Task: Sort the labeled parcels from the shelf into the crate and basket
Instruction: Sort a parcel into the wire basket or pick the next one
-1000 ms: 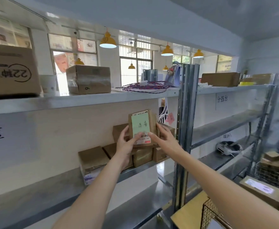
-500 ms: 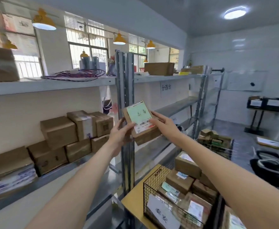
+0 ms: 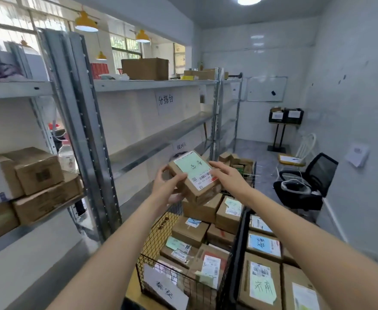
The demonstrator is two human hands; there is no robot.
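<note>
Both hands, left hand and right hand, fingers curled, clasp the green-labeled parcel above the wire basket; best read its label against the basket's tag, then lower it flat.

Both hands, left hand and right hand, hold a labeled parcel above the wire basket.

Your left hand covers the near left corner of the parcel, its fingers out of sight beneath; the barcode digits are too small to read; the basket and crate run off the bottom edge; the shelf boxes are blurred
</note>
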